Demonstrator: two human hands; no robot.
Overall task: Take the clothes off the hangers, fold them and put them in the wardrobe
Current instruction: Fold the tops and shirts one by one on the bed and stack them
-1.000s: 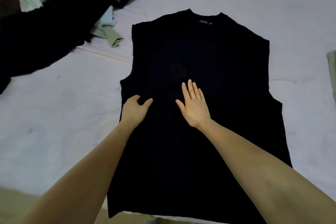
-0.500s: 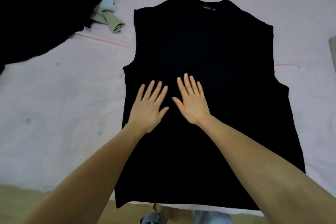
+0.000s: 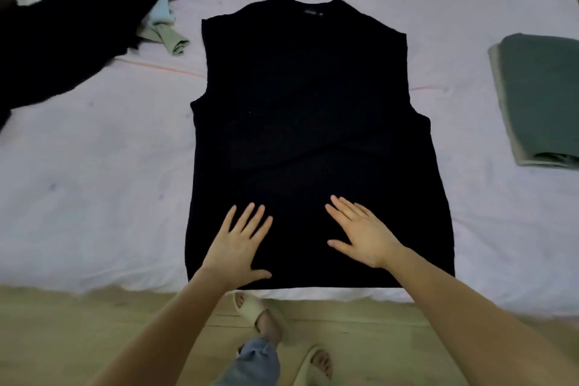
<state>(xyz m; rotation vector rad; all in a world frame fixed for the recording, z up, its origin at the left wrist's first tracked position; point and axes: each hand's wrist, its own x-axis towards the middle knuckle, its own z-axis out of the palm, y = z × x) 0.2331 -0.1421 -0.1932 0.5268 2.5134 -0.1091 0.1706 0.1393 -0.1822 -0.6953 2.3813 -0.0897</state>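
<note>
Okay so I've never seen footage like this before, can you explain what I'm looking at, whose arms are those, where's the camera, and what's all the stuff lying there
There is no machine here. A person wears a camera on the head, looking forward and down, so the two bare arms reaching in from the bottom are their own.

The left hand and the right hand both lie flat, fingers straight, on the lower part of a black sleeveless top. Nothing is held in a grip; the hands only press on the cloth.

The top is spread flat, neck away from the person, on a pale sheet. To the right lies a folded green garment. At the upper left is a loose pile of clothes, dark and light green pieces mixed.

Below the sheet's edge you see a wooden floor and the person's feet in slippers.
</note>
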